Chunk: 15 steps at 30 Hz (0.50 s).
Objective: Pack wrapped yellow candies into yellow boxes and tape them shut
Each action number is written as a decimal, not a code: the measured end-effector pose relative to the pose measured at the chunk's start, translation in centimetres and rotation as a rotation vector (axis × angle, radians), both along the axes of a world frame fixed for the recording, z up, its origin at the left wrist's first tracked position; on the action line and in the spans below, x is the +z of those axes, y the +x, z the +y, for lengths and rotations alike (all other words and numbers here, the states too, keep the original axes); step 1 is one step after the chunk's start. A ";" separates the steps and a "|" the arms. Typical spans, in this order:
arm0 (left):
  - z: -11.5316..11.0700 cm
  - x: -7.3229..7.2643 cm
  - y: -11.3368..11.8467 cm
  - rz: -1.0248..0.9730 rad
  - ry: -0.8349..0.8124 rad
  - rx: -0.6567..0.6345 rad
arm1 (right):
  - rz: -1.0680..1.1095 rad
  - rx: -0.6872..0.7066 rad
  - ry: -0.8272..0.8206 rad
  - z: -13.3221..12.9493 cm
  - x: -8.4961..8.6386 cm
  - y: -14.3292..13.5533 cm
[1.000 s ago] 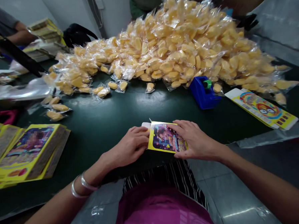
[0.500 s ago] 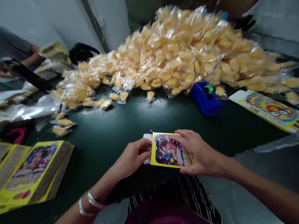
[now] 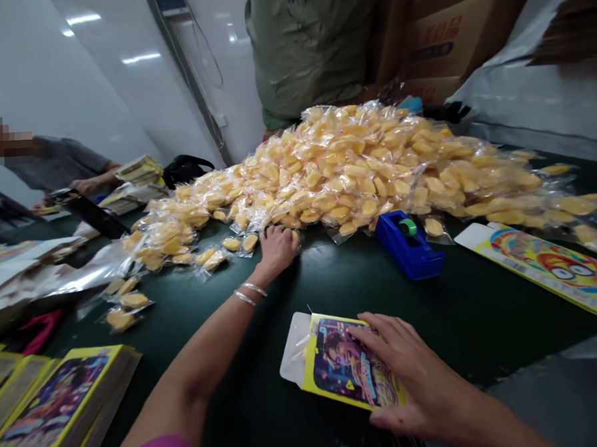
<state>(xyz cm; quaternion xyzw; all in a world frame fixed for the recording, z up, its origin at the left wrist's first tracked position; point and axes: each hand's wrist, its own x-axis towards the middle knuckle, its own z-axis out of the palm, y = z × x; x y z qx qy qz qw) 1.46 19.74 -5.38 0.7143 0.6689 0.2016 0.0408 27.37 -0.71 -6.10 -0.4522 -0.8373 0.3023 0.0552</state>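
Observation:
My right hand (image 3: 411, 371) is wrapped round a yellow printed box (image 3: 353, 361), which lies near the table's front edge. The box's white end flap (image 3: 294, 350) sticks out open on the left. Farther forward, my left hand (image 3: 278, 248) reaches the front of a large pile of wrapped yellow pieces (image 3: 345, 167). Its fingers are bent over a wrapped piece (image 3: 295, 240) that is partly hidden beneath them.
A blue tape dispenser (image 3: 410, 247) stands right of centre, with a flattened printed box (image 3: 555, 263) beyond it. Stacked yellow boxes (image 3: 62, 402) fill the near left. Another person (image 3: 70, 162) sits at the far left; a person in green (image 3: 309, 43) stands behind the pile.
My left hand has left the box's open end and moved forward to the pile. My right hand still holds the box. The view has tilted upward, showing more of the room.

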 end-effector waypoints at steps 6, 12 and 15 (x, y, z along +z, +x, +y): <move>-0.4 0.0 -6.8 0.091 -0.040 0.236 | 0.027 -0.003 0.063 0.2 -1.2 0.2; 1.2 -0.6 -3.3 -0.017 -0.102 0.232 | 0.023 0.001 0.103 0.3 -0.4 -0.2; 0.9 -1.2 -1.2 -0.061 -0.072 0.198 | 0.007 0.003 0.114 0.3 -0.1 -0.4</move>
